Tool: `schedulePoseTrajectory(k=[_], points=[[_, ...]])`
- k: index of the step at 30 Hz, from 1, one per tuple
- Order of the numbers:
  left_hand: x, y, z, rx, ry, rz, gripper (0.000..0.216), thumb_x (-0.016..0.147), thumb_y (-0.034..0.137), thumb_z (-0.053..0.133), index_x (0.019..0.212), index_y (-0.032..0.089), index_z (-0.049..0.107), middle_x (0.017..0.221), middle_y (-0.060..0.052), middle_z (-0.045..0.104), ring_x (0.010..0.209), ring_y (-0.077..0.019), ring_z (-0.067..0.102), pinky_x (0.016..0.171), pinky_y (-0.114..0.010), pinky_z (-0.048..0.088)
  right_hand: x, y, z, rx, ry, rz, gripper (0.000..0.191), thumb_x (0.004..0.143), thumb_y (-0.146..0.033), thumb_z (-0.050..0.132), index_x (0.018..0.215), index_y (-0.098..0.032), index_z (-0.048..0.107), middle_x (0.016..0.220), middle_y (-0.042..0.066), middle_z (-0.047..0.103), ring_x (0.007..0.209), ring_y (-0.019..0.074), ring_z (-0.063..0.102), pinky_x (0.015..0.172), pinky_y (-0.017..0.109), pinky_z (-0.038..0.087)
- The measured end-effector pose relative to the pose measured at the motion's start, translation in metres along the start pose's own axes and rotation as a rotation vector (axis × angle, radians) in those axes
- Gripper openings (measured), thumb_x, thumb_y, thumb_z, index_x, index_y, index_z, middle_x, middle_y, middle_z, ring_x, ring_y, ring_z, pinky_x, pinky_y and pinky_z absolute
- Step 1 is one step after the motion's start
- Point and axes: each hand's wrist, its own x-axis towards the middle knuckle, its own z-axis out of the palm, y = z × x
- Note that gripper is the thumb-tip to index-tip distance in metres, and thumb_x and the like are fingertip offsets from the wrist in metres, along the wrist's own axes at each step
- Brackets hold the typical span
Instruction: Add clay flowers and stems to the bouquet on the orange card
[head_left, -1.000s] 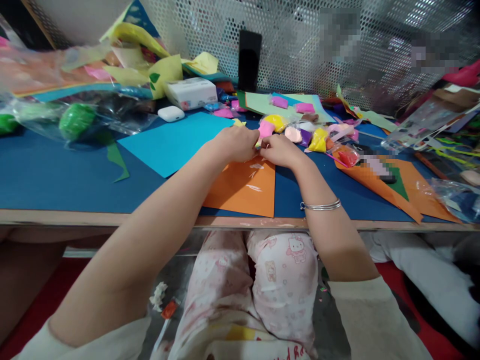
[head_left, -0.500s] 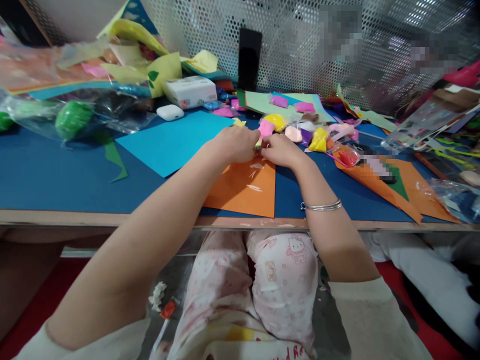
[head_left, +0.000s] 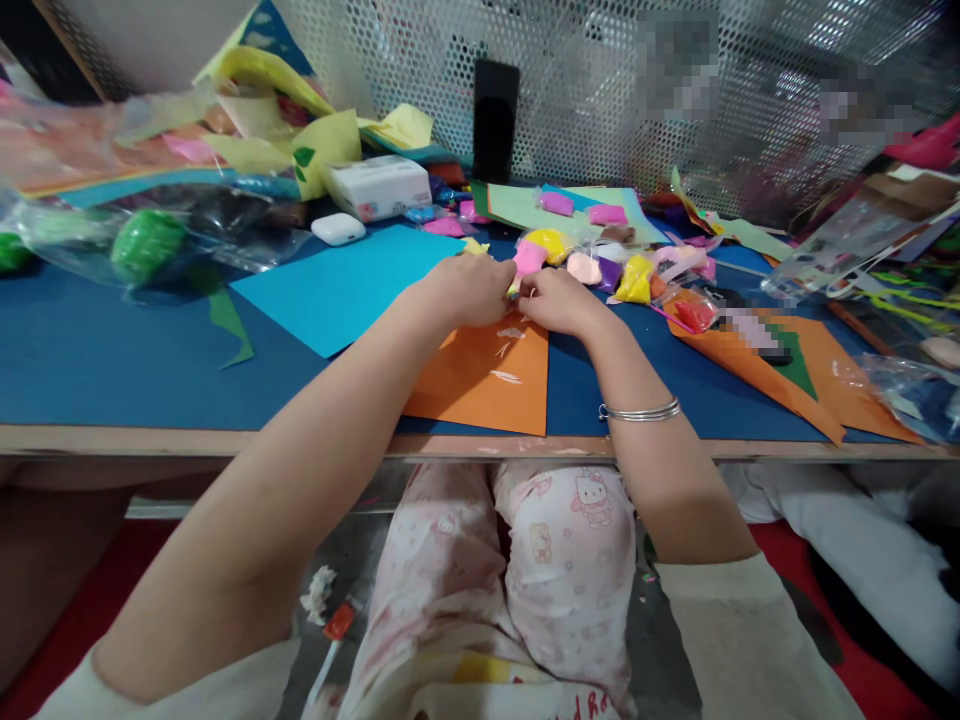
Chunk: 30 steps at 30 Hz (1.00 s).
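Observation:
My left hand (head_left: pixel 469 288) and my right hand (head_left: pixel 559 300) meet over the far edge of an orange paper sheet (head_left: pixel 484 385) on the blue table (head_left: pixel 112 350). Both hands have fingers curled and pinched together around something small between them that I cannot make out. White smears mark the orange sheet just below the fingers. A silver bangle (head_left: pixel 640 411) sits on my right wrist. Right behind the hands lies a cluster of small clay packets, pink (head_left: pixel 529 257), yellow (head_left: pixel 553 242) and more.
A cyan sheet (head_left: pixel 341 285) lies to the left, and bagged green clay (head_left: pixel 146 243) further left. A white earbud case (head_left: pixel 338 228), a white box (head_left: pixel 379 186) and a black phone (head_left: pixel 495 120) stand by the perforated metal wall. Orange and green papers (head_left: pixel 787 370) and plastic bags crowd the right.
The hands stay pinched together in the same spot; only the view shifts slightly.

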Motion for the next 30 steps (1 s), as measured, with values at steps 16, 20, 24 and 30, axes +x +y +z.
schedulePoseTrajectory(k=[16,20,24,30], points=[[-0.0022,-0.0007,0.0003,-0.051,0.015,0.028,0.040,0.092,0.025,0.040,0.125,0.008,0.055,0.120,-0.022,0.065,0.109,-0.0329,0.062,0.085,-0.040,0.048,0.0004,0.0000,0.0006,0.014,0.003,0.020,0.015,0.081,-0.019,0.053,0.081,-0.016,0.067,0.091,0.012,0.070,0.084,0.0232,0.061,0.061,0.030,0.035],[0.0009,-0.0012,0.0014,-0.026,0.001,-0.004,0.039,0.091,0.028,0.042,0.126,0.013,0.054,0.115,-0.016,0.066,0.110,-0.0317,0.061,0.087,-0.038,0.046,0.0001,-0.0004,0.0003,0.009,0.002,0.026,0.015,0.080,-0.019,0.052,0.083,-0.016,0.067,0.094,0.013,0.070,0.085,0.0235,0.061,0.061,0.030,0.035],[0.0032,-0.0018,0.0026,-0.029,-0.003,-0.028,0.039,0.090,0.029,0.045,0.125,0.017,0.054,0.111,-0.012,0.065,0.111,-0.0304,0.060,0.087,-0.034,0.045,-0.0001,-0.0003,0.0002,-0.004,0.003,0.031,0.018,0.081,-0.019,0.052,0.086,-0.015,0.068,0.095,0.013,0.070,0.086,0.0236,0.061,0.062,0.030,0.036],[0.0030,-0.0013,0.0035,-0.065,0.003,-0.013,0.042,0.090,0.027,0.044,0.129,0.013,0.054,0.117,-0.016,0.063,0.114,-0.0352,0.059,0.090,-0.039,0.046,-0.0012,-0.0014,-0.0005,-0.023,0.003,0.038,0.020,0.082,-0.019,0.051,0.089,-0.013,0.070,0.098,0.014,0.071,0.090,0.0244,0.062,0.064,0.029,0.038]])
